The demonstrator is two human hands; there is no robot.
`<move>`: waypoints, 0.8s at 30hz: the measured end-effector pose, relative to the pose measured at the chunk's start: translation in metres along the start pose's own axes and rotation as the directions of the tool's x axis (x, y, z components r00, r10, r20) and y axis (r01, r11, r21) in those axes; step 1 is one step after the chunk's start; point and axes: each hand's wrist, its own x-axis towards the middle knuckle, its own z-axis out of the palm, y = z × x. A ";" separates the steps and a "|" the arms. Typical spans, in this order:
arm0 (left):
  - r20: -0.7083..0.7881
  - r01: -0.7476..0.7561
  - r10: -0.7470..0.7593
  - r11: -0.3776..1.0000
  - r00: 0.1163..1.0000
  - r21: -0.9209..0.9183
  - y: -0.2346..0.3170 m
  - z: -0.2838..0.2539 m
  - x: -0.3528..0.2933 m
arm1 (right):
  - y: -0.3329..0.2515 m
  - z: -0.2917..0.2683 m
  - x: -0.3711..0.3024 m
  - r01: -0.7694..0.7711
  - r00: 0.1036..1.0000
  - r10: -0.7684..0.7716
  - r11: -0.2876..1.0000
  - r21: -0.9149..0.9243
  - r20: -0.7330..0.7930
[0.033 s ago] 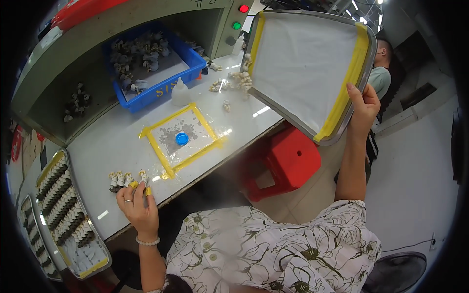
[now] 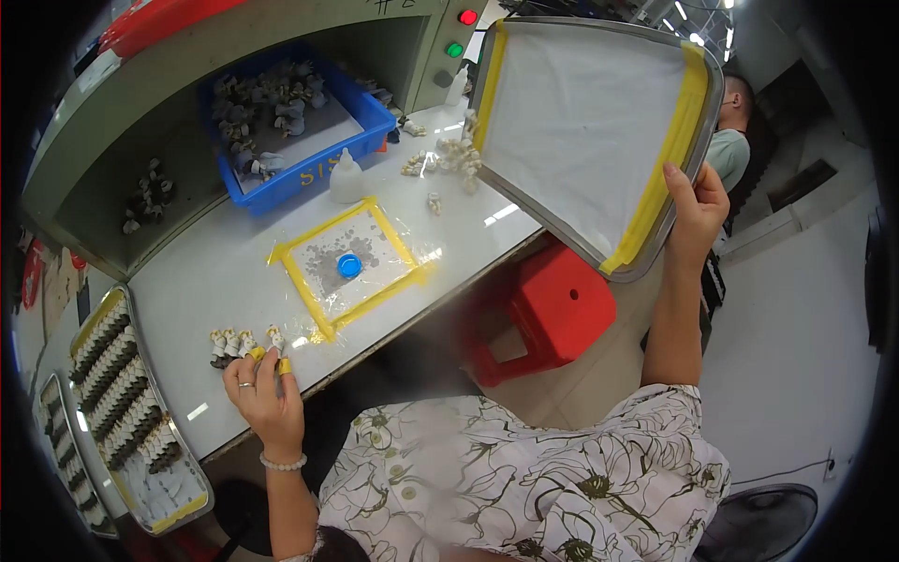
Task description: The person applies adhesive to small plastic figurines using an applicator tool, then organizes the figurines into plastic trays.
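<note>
My right hand (image 2: 698, 201) is closed on the right edge of a metal tray (image 2: 646, 265), thumb on its face. The tray is tilted up over the table's right end, lined with a white sheet (image 2: 585, 131) and edged with yellow tape. My left hand (image 2: 264, 398), yellow covers on two fingertips, is closed on a small white figurine (image 2: 274, 335) standing near the front edge. Just left of it, several similar figurines (image 2: 231, 345) with dark bases stand in a short row. A blue cap-like cup (image 2: 348, 266) sits on a spotted, yellow-taped sheet (image 2: 318, 288).
A blue bin (image 2: 281, 192) of loose figurines stands at the back beside a white squeeze bottle (image 2: 346, 178). Loose pale pieces (image 2: 454, 159) lie near the raised tray. At left is a tray (image 2: 201, 501) with rows of figurines. A red stool (image 2: 562, 309) stands below; a person (image 2: 730, 140) is beyond.
</note>
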 end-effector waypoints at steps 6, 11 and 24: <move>-0.016 -0.003 0.003 1.000 1.000 0.009 -0.002 0.002 -0.002 | -0.001 -0.007 -0.011 0.109 0.994 -0.107 0.991 -0.076 0.034; -0.012 0.008 -0.008 1.000 1.000 0.013 -0.002 -0.001 -0.004 | 0.040 -0.047 0.012 0.009 0.998 -0.011 1.000 -0.030 -0.069; -0.005 0.035 -0.034 0.987 0.999 0.154 -0.002 0.000 -0.007 | 0.271 0.022 0.176 -0.102 0.725 0.553 0.675 0.731 -0.410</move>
